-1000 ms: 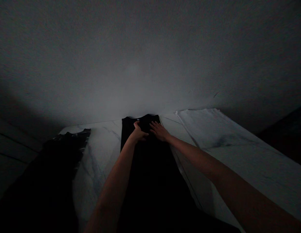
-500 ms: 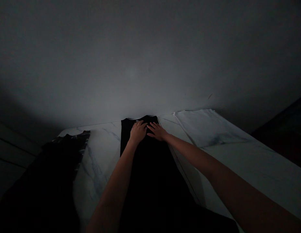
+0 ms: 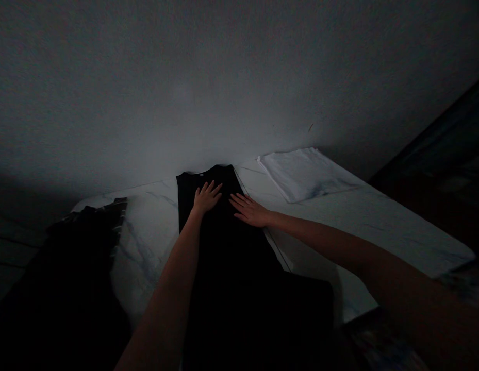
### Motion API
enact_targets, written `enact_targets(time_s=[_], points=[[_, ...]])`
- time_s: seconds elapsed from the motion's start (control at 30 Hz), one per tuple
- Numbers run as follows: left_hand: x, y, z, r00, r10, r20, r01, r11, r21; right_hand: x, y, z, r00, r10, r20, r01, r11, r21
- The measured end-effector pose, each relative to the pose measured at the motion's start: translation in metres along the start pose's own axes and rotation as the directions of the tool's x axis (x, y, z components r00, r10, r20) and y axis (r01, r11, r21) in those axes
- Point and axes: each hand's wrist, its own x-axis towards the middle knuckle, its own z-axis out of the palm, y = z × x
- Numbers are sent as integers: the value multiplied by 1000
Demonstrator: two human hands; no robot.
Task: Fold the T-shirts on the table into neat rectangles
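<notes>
A black garment (image 3: 227, 268) lies lengthwise on the marble-patterned table (image 3: 146, 226), its neckline with a small pale label at the wall end. My left hand (image 3: 207, 198) rests flat on its upper part, fingers spread, just below the label. To the right, my right hand (image 3: 249, 209) lies on the same cloth with its fingers stretched towards the left hand. Neither hand grips anything. The lower part of the garment is too dark to show folds.
Another dark garment (image 3: 80, 268) with a patterned edge lies at the left. A folded white cloth (image 3: 304, 172) sits at the back right of the table. Behind the table stands a grey wall (image 3: 208, 93).
Both hands have slid down from the neckline, uncovering the label, and are farther apart. The view has shifted, showing more of the table's right end.
</notes>
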Motion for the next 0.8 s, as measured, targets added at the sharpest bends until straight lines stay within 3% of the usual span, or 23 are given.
enact_targets(time_s=[0.13,0.23,0.3,0.37,0.43,0.47,0.57,0.67,0.8], points=[[-3,9,-14,999,-34,21,34,999,3,-56,-28,-20,998,16,53,-22,992,121],[-26,31,-35,996,-84,-41,85,996,18,-105,-58,-45,995,93,25,-96,964,249],[-60,55,-48,985,-86,-147,88,996,11,-142,-78,-60,974,225,-8,-213,935,283],[-111,84,-55,983,9,-182,-11,1000,-7,-178,-95,-70,939,343,-6,-329,906,266],[-168,113,-54,971,226,-79,-230,972,-48,-207,-108,-73,920,391,26,-385,891,239],[-196,126,-50,940,340,-24,-340,935,-101,-217,-113,-73,914,403,41,-400,885,239],[-254,153,-35,866,498,-39,-491,834,-251,-233,-127,-73,876,479,55,-471,827,308],[-266,164,-21,836,544,-75,-544,801,-249,-234,-144,-79,850,527,-8,-477,776,413],[-246,166,-3,792,610,28,-598,785,-163,-230,-166,-83,938,344,-44,-281,829,484]])
